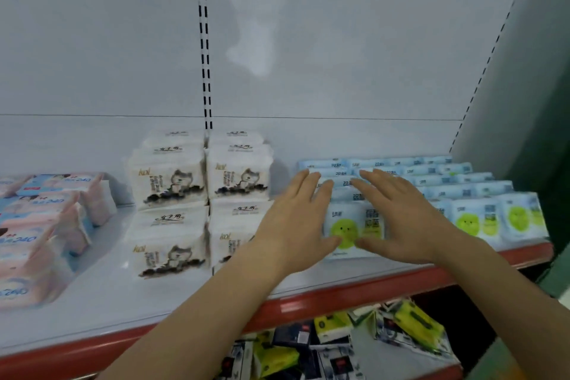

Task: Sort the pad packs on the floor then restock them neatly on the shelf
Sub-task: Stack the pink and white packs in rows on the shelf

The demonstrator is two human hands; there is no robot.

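A light-blue pad pack with a green round face [351,227] stands at the front of a row of like packs [431,177] on the white shelf [129,293]. My left hand [296,219] lies with straight fingers against the left side of that front row. My right hand [401,216] lies flat over its right side, thumb touching the pack's front. Two more green-face packs [499,219] stand to the right. White packs with a cat drawing [172,191] sit in stacks at the shelf's middle. Pink and blue packs [40,225] lie at the left.
The shelf has a red front edge [339,299] and a white back panel with slotted uprights [203,40]. A lower shelf holds a loose heap of yellow, black and white packs [339,345]. A green wall [549,102] closes the right side.
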